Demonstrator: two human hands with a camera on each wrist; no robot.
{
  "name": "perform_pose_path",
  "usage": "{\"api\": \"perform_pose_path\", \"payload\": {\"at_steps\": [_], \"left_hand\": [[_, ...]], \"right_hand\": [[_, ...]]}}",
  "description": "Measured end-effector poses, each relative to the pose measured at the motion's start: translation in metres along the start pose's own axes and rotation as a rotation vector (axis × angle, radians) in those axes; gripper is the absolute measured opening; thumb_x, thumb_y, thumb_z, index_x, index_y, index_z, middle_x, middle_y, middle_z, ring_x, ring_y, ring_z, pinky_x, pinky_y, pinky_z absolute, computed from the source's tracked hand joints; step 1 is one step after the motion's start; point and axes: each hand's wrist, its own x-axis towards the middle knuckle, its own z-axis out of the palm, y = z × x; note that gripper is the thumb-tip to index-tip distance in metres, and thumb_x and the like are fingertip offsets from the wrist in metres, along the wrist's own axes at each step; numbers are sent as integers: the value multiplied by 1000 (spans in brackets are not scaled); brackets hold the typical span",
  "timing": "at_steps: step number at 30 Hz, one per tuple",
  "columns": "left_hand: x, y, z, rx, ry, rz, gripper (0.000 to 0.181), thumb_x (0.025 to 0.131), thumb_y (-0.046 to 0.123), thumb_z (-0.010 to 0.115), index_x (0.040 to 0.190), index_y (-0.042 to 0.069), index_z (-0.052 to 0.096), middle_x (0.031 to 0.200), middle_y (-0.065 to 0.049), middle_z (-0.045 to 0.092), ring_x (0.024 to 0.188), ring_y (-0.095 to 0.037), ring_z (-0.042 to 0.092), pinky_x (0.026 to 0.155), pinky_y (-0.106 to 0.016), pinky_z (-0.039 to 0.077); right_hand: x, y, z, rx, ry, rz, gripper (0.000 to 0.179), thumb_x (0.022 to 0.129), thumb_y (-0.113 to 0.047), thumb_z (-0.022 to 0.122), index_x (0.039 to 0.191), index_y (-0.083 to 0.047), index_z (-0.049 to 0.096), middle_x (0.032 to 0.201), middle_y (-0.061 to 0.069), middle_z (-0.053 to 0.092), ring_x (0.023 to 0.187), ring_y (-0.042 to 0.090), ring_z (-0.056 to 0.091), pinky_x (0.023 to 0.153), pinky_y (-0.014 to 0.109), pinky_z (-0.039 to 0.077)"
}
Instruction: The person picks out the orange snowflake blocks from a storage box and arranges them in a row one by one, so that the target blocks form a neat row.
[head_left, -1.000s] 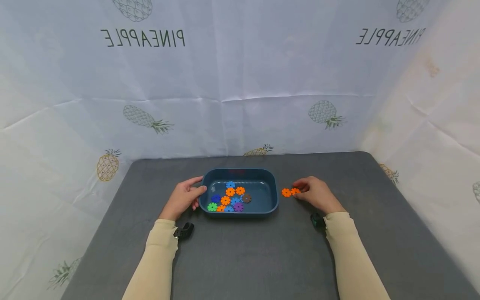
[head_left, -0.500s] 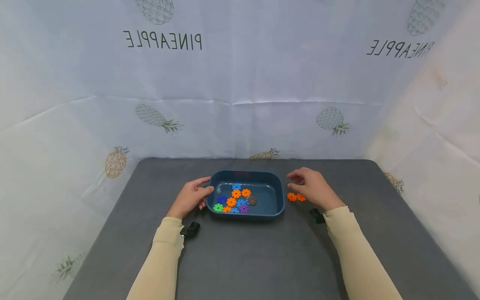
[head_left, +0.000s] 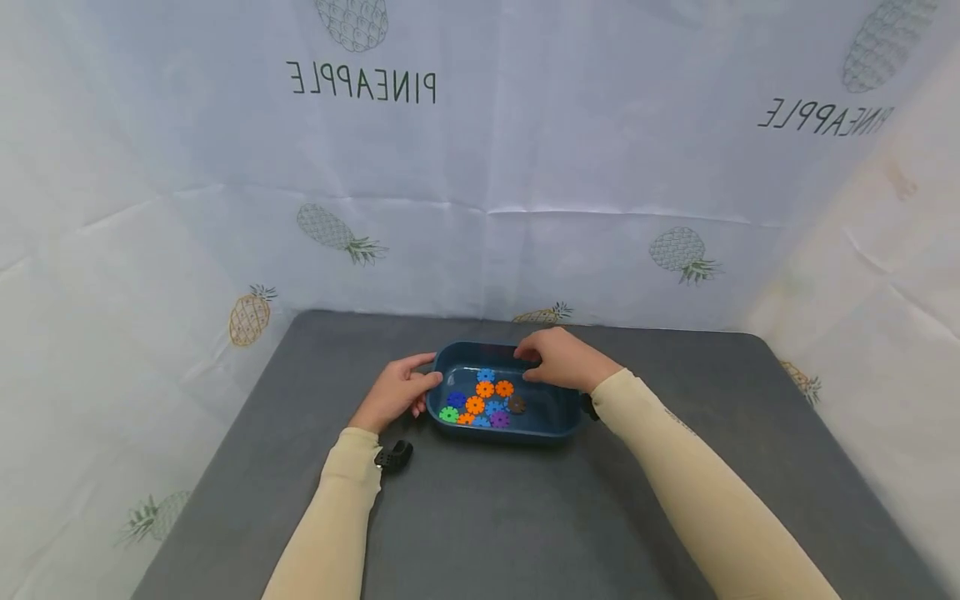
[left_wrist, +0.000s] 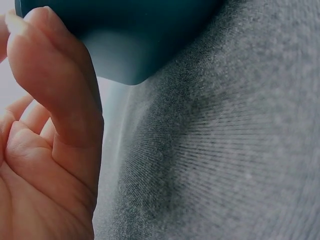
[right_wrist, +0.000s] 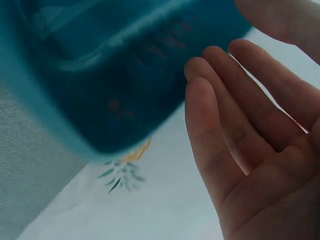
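A dark blue-teal tray [head_left: 551,411] lies on the table, with several notched plastic discs in its left and middle part. Among them are orange discs [head_left: 485,389], a green disc [head_left: 448,414], a purple disc [head_left: 499,419] and a brown disc [head_left: 517,404]. My left hand [head_left: 399,390] holds the tray's left end, thumb at the rim. In the left wrist view the thumb [left_wrist: 55,65] meets the tray's wall. Above the tray's right half hovers my right hand [head_left: 562,360], fingers loosely bent. The right wrist view shows nothing between its fingers [right_wrist: 202,125].
The dark grey table [head_left: 480,517] extends around the tray. Behind it hangs a pale cloth [head_left: 480,167] printed with pineapples. A black wrist strap [head_left: 395,457] sits on the left wrist. The right sleeve [head_left: 675,450] covers the table area just right of the tray.
My right hand has left two orange discs on the table right of the tray and moved left over the tray. Those discs are now hidden behind the right arm. The left hand stays at the tray.
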Motion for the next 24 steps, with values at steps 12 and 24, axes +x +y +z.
{"api": "perform_pose_path", "payload": {"at_steps": [12,24], "left_hand": [[-1,1,-2,-2,-10,35,62,104,28,74,158,8,54,66,-2,65,57,-19,60,56,-31,57],[-3,2,-4,-16,-17,36,65,103,30,75,159,6,53,66,-2,65,57,-18,59,56,-30,56]], "right_hand": [[35,-18,30,-165,-95,17,31,100,-20,79,129,-7,77,124,10,77,110,24,73,102,45,61],[45,-26,42,-180,-73,69,19,95,-27,85,102,-10,79,91,2,74,77,17,63,84,37,62]]}}
